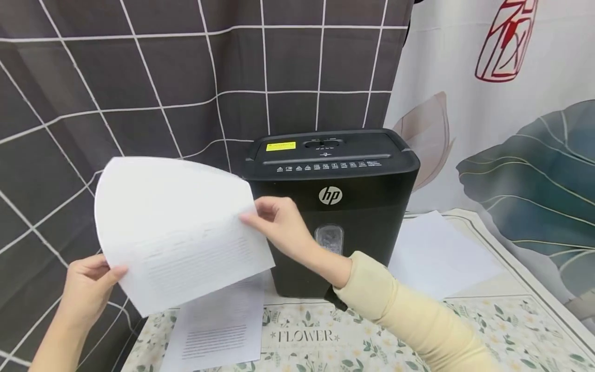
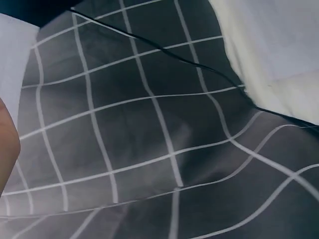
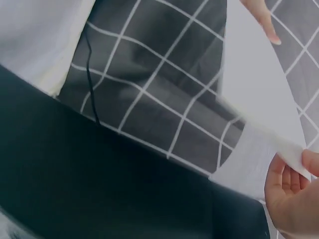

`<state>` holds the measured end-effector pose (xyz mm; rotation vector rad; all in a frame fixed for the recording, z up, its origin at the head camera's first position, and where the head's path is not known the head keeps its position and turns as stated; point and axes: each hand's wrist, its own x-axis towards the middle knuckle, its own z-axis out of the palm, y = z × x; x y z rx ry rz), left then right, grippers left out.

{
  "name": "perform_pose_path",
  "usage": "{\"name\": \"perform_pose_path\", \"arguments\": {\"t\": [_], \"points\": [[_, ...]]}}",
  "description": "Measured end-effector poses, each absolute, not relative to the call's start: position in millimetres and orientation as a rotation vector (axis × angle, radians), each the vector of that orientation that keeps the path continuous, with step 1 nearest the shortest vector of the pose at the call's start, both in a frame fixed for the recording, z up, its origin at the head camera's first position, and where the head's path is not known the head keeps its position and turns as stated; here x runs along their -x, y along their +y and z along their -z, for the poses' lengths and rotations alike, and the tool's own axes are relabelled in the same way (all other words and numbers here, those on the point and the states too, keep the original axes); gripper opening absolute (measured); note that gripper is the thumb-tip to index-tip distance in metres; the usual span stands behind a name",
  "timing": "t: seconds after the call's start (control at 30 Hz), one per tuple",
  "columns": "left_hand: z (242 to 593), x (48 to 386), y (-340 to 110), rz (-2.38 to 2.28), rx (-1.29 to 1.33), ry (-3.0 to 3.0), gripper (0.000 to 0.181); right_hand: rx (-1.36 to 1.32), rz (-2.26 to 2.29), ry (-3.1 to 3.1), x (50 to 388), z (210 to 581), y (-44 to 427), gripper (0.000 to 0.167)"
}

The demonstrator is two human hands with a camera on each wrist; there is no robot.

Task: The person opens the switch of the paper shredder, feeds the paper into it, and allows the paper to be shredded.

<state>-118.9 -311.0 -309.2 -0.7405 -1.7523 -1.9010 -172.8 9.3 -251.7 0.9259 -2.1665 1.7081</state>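
Note:
A white sheet of printed paper (image 1: 181, 232) is held up in the air, bowed, in front and to the left of a black HP paper shredder (image 1: 372, 206). My left hand (image 1: 85, 292) pinches its lower left edge between thumb and fingers. At the sheet's right edge, my right hand (image 1: 285, 227) pinches it in front of the shredder. The right wrist view shows the right hand (image 3: 294, 194) gripping the paper (image 3: 259, 84). Only a sliver of the left hand (image 2: 7, 144) appears in the left wrist view, beside the paper (image 2: 17, 64).
Another printed sheet (image 1: 216, 336) lies on the flower-patterned table mat (image 1: 321, 346), partly beneath the raised paper. White paper (image 1: 441, 258) lies right of the shredder. A dark checked curtain (image 1: 176, 67) hangs behind and left. A thin black cord (image 2: 184, 59) runs by the curtain.

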Motion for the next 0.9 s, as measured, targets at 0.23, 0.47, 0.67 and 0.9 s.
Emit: {"name": "perform_pose_path", "arguments": {"t": [0.23,0.47,0.67,0.9], "points": [[267.6,123.4,-292.8,1.797,0.608,-1.682,0.026,-1.023,-1.710,-2.167,177.2,220.5,29.4,0.012],[232.4,128.6,-289.1,1.819,0.683,-1.590,0.018,-1.147,-1.691,-2.217,169.1,193.1,48.2,0.010],[206.8,132.7,-282.0,1.674,0.702,-1.700,0.023,-1.114,-1.667,-2.160,166.8,171.5,64.7,0.009],[169.2,149.6,-260.6,1.691,0.716,-1.685,0.018,-0.990,-1.583,-2.082,170.3,144.4,86.6,0.012]]}}
